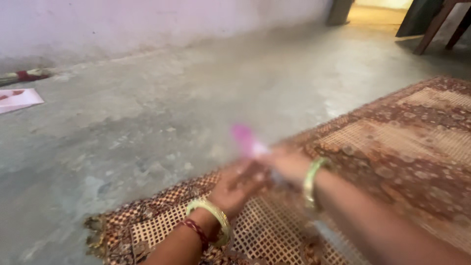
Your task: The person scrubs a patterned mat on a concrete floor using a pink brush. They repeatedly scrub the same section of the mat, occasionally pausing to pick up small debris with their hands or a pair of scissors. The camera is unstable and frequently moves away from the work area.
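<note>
Both hands meet over a brown patterned mat (402, 142) on the floor, and the picture is blurred by motion. My right hand (287, 164) grips a pink, blurred object (247, 141) that sticks up and to the left from its fingers. My left hand (238, 186) lies just below and left of it, fingers curled toward the same object; whether it holds it is unclear. Each wrist carries a yellow-green bangle, and the left wrist also has a dark red one.
A grey concrete floor (171, 108) spreads to the left and back. A pink-and-white sheet (17, 99) lies at far left near a broom (24, 76) by the wall. Wooden furniture legs (434, 27) stand at the top right.
</note>
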